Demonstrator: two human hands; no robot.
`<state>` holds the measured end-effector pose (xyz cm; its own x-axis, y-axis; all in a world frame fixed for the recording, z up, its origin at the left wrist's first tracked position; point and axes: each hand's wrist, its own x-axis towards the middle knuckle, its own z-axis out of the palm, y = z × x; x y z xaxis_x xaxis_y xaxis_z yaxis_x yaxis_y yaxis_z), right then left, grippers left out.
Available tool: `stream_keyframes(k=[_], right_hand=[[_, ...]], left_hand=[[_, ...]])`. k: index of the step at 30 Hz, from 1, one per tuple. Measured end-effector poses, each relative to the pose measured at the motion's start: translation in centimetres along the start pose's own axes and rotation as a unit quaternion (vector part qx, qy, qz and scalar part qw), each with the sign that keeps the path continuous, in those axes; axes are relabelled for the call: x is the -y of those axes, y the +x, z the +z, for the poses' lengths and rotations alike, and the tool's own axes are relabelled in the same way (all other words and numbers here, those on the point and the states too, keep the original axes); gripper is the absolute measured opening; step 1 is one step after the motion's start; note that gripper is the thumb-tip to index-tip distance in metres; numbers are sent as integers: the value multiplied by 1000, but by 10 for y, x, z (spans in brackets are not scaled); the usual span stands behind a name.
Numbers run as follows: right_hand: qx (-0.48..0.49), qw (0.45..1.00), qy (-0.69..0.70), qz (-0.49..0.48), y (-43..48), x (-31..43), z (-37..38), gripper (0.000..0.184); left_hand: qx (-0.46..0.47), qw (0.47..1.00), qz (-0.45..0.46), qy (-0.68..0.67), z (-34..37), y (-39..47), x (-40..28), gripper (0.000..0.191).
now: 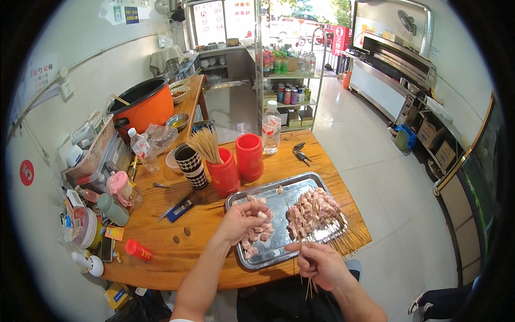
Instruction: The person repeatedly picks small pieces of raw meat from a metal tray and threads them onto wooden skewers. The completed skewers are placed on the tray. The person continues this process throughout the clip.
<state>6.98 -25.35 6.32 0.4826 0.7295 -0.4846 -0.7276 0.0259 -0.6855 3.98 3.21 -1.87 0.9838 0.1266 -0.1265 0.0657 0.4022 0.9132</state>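
Observation:
My left hand (246,220) pinches a small piece of raw meat (262,215) between thumb and fingers, over the left side of a steel tray (277,253). Loose raw meat pieces (251,251) lie in the tray beneath and around that hand. My right hand (320,263) grips several thin bamboo skewers (310,287) near the tray's front edge; their upper ends point away from me over the tray. A pile of threaded meat skewers (316,205) covers the tray's right side, bare stick ends sticking out over the rim. One lone meat piece (280,189) sits near the tray's back edge.
Behind the tray stand a red cup of bamboo skewers (223,173), another red cup (249,157) and a water bottle (271,129). A knife (173,209) lies left on the wooden table (209,241). Black-handled shears (301,153) rest at the back right. A person's shoe (416,302) shows lower right.

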Motion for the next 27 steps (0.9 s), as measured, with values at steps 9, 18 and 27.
stream_keyframes(k=[9,18,27], right_hand=[[-50,999,1,12,12,-39,-10,9],[-45,999,11,17,18,-49,-9,10],[-76,983,-154,-63,23,-60,-14,8]], left_hand=[[-12,998,-20,-64,-3,0,2,27],[-54,988,-36,-138,8,0,9,27],[-94,981,-14,-168,12,-1,10,28]])
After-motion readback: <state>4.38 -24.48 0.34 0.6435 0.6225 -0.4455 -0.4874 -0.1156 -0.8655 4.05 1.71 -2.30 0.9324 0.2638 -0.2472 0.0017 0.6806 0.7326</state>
